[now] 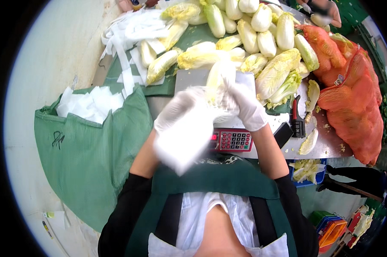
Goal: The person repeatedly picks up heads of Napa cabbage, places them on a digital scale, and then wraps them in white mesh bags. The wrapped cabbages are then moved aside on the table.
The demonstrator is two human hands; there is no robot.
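Observation:
A pale napa cabbage (219,75) is between my gloved hands, above the metal plate of a digital scale (188,78). My left hand (179,104) grips a white wrapping sheet (183,141), blurred by motion, that hangs down toward my apron. At the cabbage's lower end, my right hand (246,104) closes its fingers around it; blurred white material there hides the exact contact. The scale's red keypad (233,140) shows below my wrists, its display partly covered by the sheet.
Many napa cabbages (267,43) are heaped across the table. White strips (132,29) lie at back left, above a green woven sack (84,154) of white sheets. At right are a red-black knife sharpener (297,119), a black phone-like object (283,135) and orange mesh sacks (354,99). Another person (333,13) works beyond.

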